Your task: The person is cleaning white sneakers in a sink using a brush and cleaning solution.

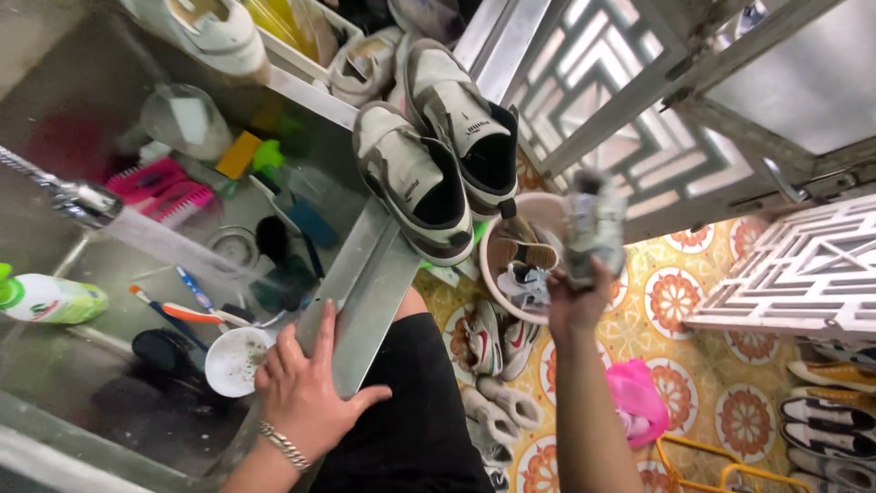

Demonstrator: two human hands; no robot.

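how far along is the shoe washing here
Done, it seems: a pair of grey-and-white sneakers sits on the sink's metal edge, more shoes behind. In hand: the right hand holds up one blurred grey shoe above a basin of shoes; the left hand rests on the edge, and the tap runs into the sink. Left: shoes in the basin and shoes on the floor.

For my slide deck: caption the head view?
Left hand rests on steel sink rim; right hand holds grey-white sneaker.
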